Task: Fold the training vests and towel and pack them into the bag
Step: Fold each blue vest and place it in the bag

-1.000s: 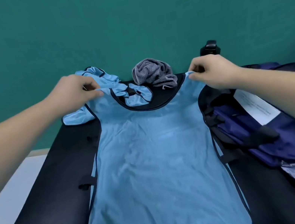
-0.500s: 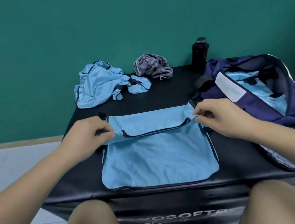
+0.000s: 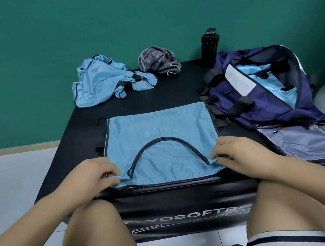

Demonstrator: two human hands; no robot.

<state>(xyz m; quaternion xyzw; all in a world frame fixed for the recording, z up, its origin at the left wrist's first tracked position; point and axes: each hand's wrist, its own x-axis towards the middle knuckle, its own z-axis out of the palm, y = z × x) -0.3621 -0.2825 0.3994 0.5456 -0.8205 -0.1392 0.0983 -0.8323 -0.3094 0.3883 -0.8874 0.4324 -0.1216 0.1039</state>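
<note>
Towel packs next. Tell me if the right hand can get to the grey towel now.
Probably, once the right hand releases the folded vest it pinches. Only flat vest and mat lie between it and the grey towel; bag and bottle sit off to the right.

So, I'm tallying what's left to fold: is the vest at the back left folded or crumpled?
Crumpled, not folded. The back-left vest lies in a bunched heap on the black box, its straps loose beside it.
</note>
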